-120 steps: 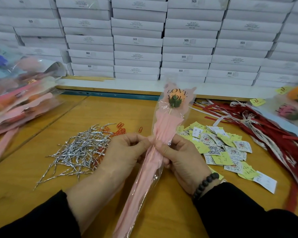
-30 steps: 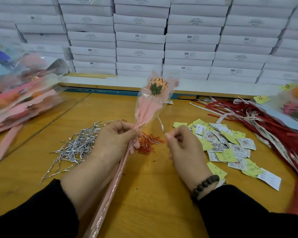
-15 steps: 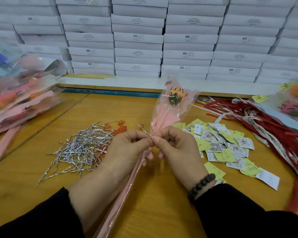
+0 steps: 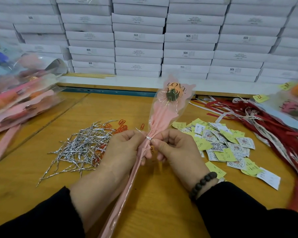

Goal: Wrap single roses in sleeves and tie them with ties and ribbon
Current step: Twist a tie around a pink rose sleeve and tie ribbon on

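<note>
head camera, looking forward and down, close over table (image 4: 162, 203)

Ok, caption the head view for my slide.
Both hands, left hand and right hand, pinch a silver tie around a pink-sleeved rose above the wooden table.

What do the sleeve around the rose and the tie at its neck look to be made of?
The pink "LOVE YOU" sleeve looks like clear glossy plastic film over matte pink paper: it shows glare streaks and see-through edges. The thin silver twist tie looks like metallic foil, probably over wire: it glints and holds a tight wrapped band.
</note>
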A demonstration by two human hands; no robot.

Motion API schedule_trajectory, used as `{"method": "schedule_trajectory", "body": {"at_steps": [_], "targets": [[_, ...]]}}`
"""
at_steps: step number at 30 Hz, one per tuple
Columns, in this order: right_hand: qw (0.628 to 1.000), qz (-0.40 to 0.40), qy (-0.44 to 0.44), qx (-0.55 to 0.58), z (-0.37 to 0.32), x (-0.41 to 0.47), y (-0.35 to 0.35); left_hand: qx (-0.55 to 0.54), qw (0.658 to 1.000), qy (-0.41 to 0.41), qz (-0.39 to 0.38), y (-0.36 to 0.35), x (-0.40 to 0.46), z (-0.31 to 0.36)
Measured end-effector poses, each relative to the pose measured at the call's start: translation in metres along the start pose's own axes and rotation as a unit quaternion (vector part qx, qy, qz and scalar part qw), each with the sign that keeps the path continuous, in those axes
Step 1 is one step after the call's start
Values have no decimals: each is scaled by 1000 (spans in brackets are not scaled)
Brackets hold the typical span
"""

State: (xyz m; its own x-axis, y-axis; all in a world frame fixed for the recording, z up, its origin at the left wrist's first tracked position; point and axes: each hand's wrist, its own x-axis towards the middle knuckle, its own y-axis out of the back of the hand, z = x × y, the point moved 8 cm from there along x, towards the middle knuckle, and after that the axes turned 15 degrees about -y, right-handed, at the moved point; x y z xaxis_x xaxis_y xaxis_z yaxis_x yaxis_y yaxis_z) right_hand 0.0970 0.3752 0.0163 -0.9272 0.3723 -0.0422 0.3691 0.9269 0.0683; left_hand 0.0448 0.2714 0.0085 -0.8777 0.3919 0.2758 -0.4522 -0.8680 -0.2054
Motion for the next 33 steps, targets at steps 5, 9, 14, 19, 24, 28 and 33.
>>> {"method": "schedule_trajectory", "body": {"at_steps": [5,9,14,19,24,28,33], "targets": [[997,-14,-62,50,17,6,2,-18,1000,8,-5,-1,-1,-5],[994,-76,-52,59,15,5,-6,-42,999,17,8,0,0,-6],[996,-66,-29,48,9,3,-4,-40,998,-9,48,7,3,0],[995,-72,-6,65,4,0,-4,-28,999,-16,30,4,3,1],[996,-67,1,50,3,-1,-4,-31,999,-5,15,1,2,-2],[996,-75,10,53,2,-1,-5,-23,1000,3,-9,-1,0,-2],[998,-49,29,37,0,0,0,-16,1000,1,-23,-5,-1,1]]}}
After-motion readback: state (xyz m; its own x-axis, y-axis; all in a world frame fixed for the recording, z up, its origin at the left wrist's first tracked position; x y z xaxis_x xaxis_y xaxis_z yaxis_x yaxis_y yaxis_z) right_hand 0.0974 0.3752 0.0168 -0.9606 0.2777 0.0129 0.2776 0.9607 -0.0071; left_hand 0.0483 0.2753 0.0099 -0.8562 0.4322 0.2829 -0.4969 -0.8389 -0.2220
